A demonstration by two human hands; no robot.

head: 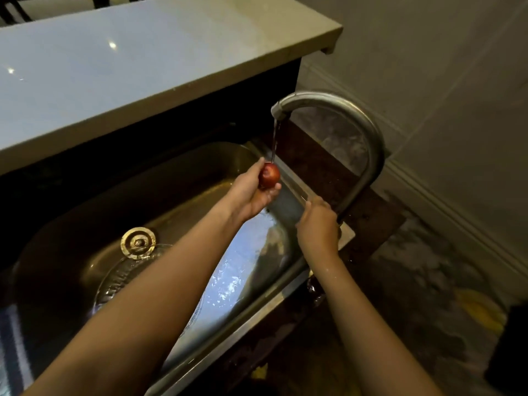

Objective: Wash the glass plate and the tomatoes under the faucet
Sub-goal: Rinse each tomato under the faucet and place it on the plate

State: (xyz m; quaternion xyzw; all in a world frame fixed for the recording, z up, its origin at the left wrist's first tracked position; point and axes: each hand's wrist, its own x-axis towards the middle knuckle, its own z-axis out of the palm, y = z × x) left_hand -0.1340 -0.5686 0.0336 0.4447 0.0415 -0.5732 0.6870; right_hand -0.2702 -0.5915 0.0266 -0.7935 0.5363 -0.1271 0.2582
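1. Red and wet, the tomato (269, 175) sits in the fingertips of the left hand (251, 192), pinched between thumb and fingers, directly under the thin stream (275, 141) from the faucet (337, 110).
2. Just right of that hand, the right hand (317, 224) is down at the faucet base, fingers curled toward it; whether it actually grips a handle I cannot tell.
3. Below both forearms lies the steel sink (200, 192). The glass plate (114, 278) rests flat on its bottom, under the left forearm, next to the drain (138, 242).
4. Past the left hand, a pale tabletop (114, 67) runs along the far side of the sink.
5. Risks, as I judge them: a slick tomato held only by fingertips could slip out and drop onto the plate or into the sink; a hard turn by the right hand could boost the flow and splash water over the sink edge.
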